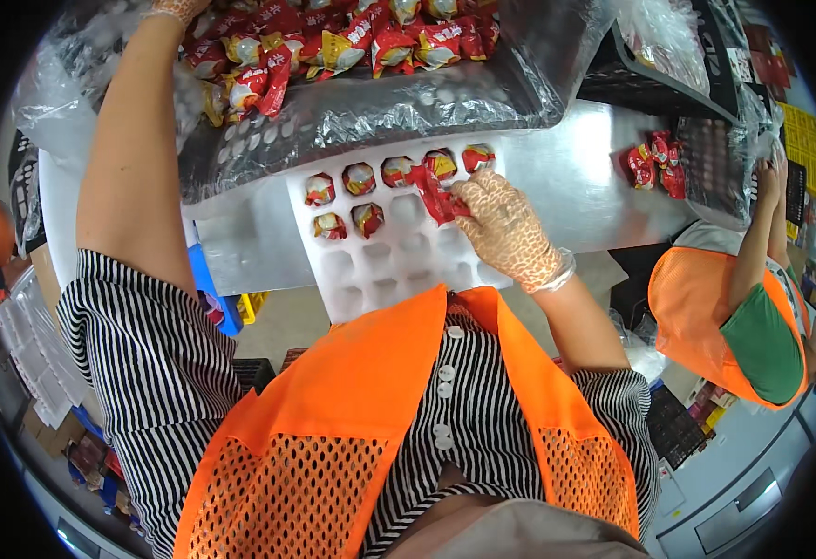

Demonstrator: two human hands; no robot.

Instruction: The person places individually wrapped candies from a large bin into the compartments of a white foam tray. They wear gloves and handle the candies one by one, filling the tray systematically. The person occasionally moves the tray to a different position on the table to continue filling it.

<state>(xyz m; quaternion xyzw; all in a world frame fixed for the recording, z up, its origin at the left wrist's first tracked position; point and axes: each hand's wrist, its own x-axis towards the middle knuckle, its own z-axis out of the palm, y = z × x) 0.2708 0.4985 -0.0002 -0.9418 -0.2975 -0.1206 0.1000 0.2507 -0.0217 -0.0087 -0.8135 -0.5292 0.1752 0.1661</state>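
Note:
My right hand (510,228), in a patterned thin glove, pinches a red wrapped packet (439,197) over the white moulded tray (333,270). The tray has rows of round pockets. Its far row holds several round red-and-yellow wrapped pieces (360,179), and two more sit at the left of the second row; the nearer pockets I can see hold nothing. My left arm stretches far forward, and its gloved hand (181,7) is cut off by the upper edge beside a plastic-lined crate (333,126). Its fingers are out of sight. Many red-and-yellow packets (343,51) are heaped in that crate.
The tray rests on a shiny metal table (566,205). At the right lie a few red packets (655,166) beside another lined crate (717,168). A dark crate (655,74) stands behind it. A co-worker in an orange vest (706,298) works at the right.

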